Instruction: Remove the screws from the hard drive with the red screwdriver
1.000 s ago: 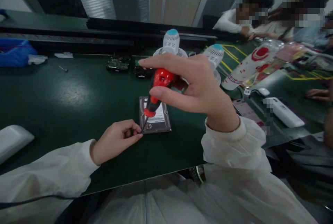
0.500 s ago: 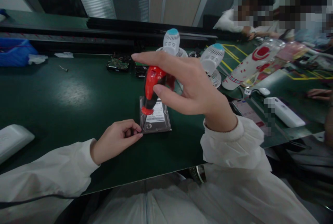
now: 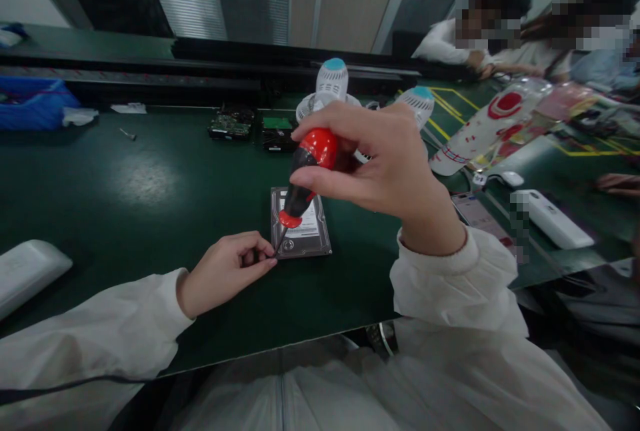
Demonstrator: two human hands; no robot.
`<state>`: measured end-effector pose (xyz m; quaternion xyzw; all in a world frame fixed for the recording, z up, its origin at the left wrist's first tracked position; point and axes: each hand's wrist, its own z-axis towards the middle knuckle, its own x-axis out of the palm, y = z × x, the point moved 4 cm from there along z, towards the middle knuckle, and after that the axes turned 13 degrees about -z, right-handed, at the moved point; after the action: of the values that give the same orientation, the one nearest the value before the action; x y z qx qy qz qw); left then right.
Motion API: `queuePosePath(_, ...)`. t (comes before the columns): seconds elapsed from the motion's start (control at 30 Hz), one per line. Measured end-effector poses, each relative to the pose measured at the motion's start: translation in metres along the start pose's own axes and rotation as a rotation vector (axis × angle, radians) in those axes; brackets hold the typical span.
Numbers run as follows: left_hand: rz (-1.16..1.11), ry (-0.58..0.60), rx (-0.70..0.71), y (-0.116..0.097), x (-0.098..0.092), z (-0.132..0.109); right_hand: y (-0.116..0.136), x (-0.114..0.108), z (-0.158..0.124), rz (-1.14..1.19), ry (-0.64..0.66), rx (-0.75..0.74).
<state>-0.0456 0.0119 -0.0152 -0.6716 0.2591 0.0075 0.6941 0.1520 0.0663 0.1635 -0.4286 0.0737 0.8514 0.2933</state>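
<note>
The right hand (image 3: 385, 164) now curls its fingers and thumb around the red handle of the screwdriver (image 3: 306, 171), where half a second ago the forefinger stretched out straight. The tool leans toward one o'clock, tip at the near left corner of the hard drive (image 3: 303, 231). The left hand (image 3: 225, 269), unmoved at the drive's eight o'clock, pinches the shaft by that corner on the green table (image 3: 125, 184).

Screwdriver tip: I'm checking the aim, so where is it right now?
In the head view, the screwdriver tip sits at the hard drive's near-left corner, beside the left hand's fingertips.
</note>
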Motion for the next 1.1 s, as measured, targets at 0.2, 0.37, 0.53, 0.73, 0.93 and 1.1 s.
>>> queuePosePath(0.2, 0.006, 0.009, -0.005, 0.003, 0.0, -0.001, -0.001, -0.002, 0.003, 0.078, -0.069, 0.006)
queuePosePath(0.37, 0.012, 0.002, -0.009, 0.003, 0.0, -0.001, 0.003, 0.002, 0.003, 0.139, 0.05, 0.021)
queuePosePath(0.53, 0.003, 0.011, -0.023, 0.003, 0.0, -0.001, 0.011, 0.0, 0.002, 0.292, 0.112, -0.1)
queuePosePath(0.73, -0.006, 0.003, -0.028, 0.003, 0.001, -0.001, 0.015, -0.003, 0.002, 0.271, 0.006, -0.122)
queuePosePath(0.93, -0.012, 0.011, -0.03, -0.001, 0.002, 0.0, 0.014, 0.002, 0.0, 0.339, 0.119, -0.169)
queuePosePath(1.1, -0.01, 0.011, -0.019, -0.003, 0.001, 0.0, 0.006, -0.002, 0.001, 0.143, 0.037, -0.024)
